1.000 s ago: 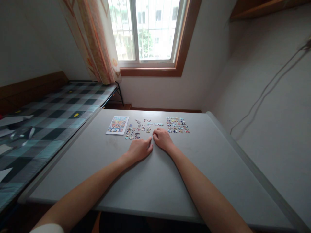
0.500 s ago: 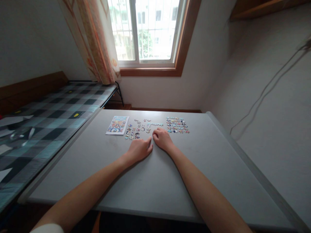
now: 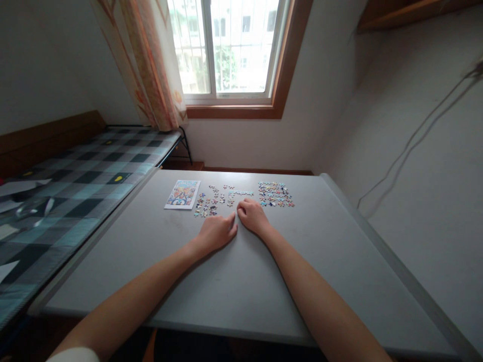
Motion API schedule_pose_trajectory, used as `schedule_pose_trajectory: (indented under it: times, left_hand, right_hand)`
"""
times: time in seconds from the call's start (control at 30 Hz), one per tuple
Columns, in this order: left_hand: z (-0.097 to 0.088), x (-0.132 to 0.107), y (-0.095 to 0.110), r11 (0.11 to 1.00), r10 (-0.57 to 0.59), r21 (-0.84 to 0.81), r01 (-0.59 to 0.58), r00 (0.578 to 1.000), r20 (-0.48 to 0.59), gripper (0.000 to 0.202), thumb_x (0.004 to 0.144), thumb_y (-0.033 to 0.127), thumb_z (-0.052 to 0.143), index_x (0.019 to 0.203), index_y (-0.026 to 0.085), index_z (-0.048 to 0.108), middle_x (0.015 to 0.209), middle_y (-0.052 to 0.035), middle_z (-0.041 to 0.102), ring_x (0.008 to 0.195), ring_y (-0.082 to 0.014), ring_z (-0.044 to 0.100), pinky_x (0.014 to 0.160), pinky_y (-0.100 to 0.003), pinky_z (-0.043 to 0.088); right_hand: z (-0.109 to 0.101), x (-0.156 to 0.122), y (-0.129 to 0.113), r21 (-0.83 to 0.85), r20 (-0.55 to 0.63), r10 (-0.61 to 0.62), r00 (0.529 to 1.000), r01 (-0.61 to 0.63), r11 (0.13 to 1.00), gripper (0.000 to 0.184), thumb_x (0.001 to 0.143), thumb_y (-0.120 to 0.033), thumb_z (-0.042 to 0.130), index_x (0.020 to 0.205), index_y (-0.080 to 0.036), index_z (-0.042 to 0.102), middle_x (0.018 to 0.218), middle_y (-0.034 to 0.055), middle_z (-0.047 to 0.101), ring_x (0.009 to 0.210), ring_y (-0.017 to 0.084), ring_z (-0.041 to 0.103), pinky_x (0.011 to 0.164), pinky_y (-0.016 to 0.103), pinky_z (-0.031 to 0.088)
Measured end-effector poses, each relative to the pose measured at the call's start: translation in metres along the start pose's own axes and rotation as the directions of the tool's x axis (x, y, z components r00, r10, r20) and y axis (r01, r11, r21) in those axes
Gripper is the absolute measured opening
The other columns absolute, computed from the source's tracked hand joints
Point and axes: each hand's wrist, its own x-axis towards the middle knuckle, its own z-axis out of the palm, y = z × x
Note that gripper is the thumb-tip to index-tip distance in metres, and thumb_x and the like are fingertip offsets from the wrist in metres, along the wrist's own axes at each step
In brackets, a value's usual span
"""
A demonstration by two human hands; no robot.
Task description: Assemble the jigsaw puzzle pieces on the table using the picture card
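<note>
Joined strip [image 3: 241, 193] apparently being extended; left hand [image 3: 218, 232] and right hand [image 3: 253, 216] curled nearside (can't be told if anything's held). Match from loose pieces [image 3: 213, 207] probably needed.

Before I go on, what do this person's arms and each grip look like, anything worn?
The left arm shows the edge of a white sleeve at the picture's bottom; the right arm has no sleeve in view. Both forearms taper to wrists without watch or band. The left grip and right grip are ungloved; nail details are too small to tell.
</note>
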Motion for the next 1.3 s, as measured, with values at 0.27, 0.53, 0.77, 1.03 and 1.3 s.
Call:
schedule_pose_trajectory:
  times: [0.27,0.53,0.77,1.03,1.3]
  left_hand:
    - [-0.003,0.0,0.002,0.998,-0.059,-0.032,0.06,0.998,0.034,0.044,0.089,0.045,0.035,0.123,0.025,0.052,0.086,-0.0085,0.069,0.081,-0.023,0.065,0.075,-0.032,0.045]
    - [-0.001,0.0,0.001,1.0,-0.017,0.011,0.017,1.0,0.003,0.044,0.09,0.045,0.032,0.126,0.026,0.05,0.084,-0.008,0.069,0.078,-0.0233,0.065,0.07,-0.031,0.045]
    - [-0.002,-0.001,0.0,1.0,-0.009,0.01,0.009,1.0,-0.003,0.046,0.089,0.045,0.032,0.127,0.025,0.049,0.084,-0.0088,0.069,0.078,-0.0241,0.065,0.069,-0.032,0.045]
    - [-0.002,0.0,0.001,1.0,-0.004,0.026,0.004,1.0,0.003,0.044,0.09,0.044,0.03,0.123,0.025,0.051,0.082,-0.0094,0.069,0.074,-0.0241,0.065,0.066,-0.032,0.045]
    - [-0.001,-0.001,0.001,1.0,-0.023,-0.003,0.023,1.0,0.016,0.041,0.09,0.045,0.032,0.118,0.023,0.053,0.081,-0.0099,0.068,0.074,-0.0242,0.065,0.067,-0.033,0.045]
  right_hand:
    - [-0.001,0.0,-0.001,0.004,0.008,0.006,1.0,-0.006,1.0,0.02,0.082,-0.016,0.046,0.076,-0.019,0.065,0.082,0.0033,0.058,0.079,0.015,0.051,0.075,0.025,0.034]
    - [-0.001,0.0,-0.001,0.011,-0.007,0.008,1.0,-0.008,1.0,0.019,0.082,-0.017,0.046,0.076,-0.02,0.064,0.081,0.0032,0.058,0.079,0.015,0.052,0.074,0.026,0.034]
    - [0.003,0.008,0.005,0.157,-0.035,0.069,0.997,-0.062,0.986,0.019,0.077,-0.016,0.047,0.078,-0.02,0.065,0.083,0.0018,0.062,0.074,0.013,0.054,0.073,0.024,0.039]
    - [-0.007,0.067,0.014,0.279,-0.049,0.122,0.991,-0.104,0.955,0.015,0.078,-0.022,0.058,0.085,-0.016,0.069,0.076,0.003,0.067,0.066,0.012,0.057,0.066,0.023,0.042]
    - [0.0,0.122,0.014,0.155,0.119,0.113,0.986,-0.131,0.979,0.019,0.072,-0.029,0.069,0.087,-0.017,0.071,0.083,0.0047,0.069,0.067,0.013,0.058,0.06,0.022,0.04]
